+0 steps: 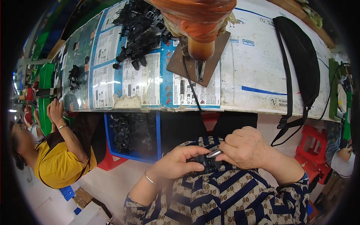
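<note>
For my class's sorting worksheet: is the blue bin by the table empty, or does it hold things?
Not empty: many black parts lie inside the blue bin. How deep they go, I cannot tell.

On the white cover of the bench, there are two labels in blue frames: a larger one with a short blue word, and just to its left a smaller one. Near the front edge stands a framed label with a word in capitals and a round symbol. To the left, blue-bordered sheets carry many lines of print, which are too small for reading.
</note>
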Demonstrator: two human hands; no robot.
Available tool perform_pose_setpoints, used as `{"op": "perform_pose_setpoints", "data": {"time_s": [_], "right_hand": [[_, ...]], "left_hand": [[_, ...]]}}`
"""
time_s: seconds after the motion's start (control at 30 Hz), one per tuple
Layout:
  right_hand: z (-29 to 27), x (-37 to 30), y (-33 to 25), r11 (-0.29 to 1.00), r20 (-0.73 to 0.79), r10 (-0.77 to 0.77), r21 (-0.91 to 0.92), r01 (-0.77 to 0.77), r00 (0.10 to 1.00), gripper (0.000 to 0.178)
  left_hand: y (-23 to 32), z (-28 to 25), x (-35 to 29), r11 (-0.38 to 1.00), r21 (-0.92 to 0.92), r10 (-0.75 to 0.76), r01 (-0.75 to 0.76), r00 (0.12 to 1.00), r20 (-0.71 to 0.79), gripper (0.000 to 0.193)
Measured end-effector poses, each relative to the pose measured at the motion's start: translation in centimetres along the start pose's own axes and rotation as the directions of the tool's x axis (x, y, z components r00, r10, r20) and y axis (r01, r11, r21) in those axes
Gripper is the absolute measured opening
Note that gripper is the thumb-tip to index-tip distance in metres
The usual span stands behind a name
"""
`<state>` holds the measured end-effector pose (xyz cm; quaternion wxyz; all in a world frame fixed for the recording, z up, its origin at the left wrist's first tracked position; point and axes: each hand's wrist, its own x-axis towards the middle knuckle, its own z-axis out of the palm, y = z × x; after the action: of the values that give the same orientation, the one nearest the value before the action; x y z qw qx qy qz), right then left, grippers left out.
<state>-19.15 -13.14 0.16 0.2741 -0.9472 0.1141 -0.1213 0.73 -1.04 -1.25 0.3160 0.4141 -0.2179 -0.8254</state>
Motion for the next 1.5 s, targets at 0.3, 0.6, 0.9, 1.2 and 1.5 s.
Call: {"op": "perform_pose_setpoints", "data": {"time_s": [0.3, 0.6, 0.9, 1.2, 1.5], "right_hand": [[0.3, -0.1, -0.3, 0.999, -0.047, 0.036, -0.014, -0.037, 0.998, 0.024], [0.8, -0.3, -0.3, 0.997, -0.075, 0.08, -0.013, -0.081, 0.994, 0.024], [0.9, -0.7, 0.7, 0.972, -0.003, 0.223, 0.07, -0.223, 0.975, 0.023], [2.3, -1.2, -0.4, 0.37, 0.188, 0.555, 0.817, -0.443, 0.81, 0.03], [2.6, 0.0, -0.9, 0.155, 0.186, 0.605, 0.926, -0.344, 0.774, 0.013]], "left_hand": [[0.0, -0.1, 0.1, 1.0, -0.002, 0.007, -0.007, 1.0, 0.016, 0.037], [-0.2, -0.8, 0.6, 0.998, -0.055, -0.042, 0.043, 0.999, 0.023, 0.036], [0.6, -1.0, 0.9, 0.995, -0.09, -0.033, 0.037, 0.998, 0.045, 0.035], [2.4, 0.7, 0.9, 0.96, 0.113, 0.273, -0.257, 0.949, -0.156, 0.038], [2.5, 0.3, 1.8, 0.82, 0.408, 0.513, -0.402, 0.831, -0.214, 0.024]]}}
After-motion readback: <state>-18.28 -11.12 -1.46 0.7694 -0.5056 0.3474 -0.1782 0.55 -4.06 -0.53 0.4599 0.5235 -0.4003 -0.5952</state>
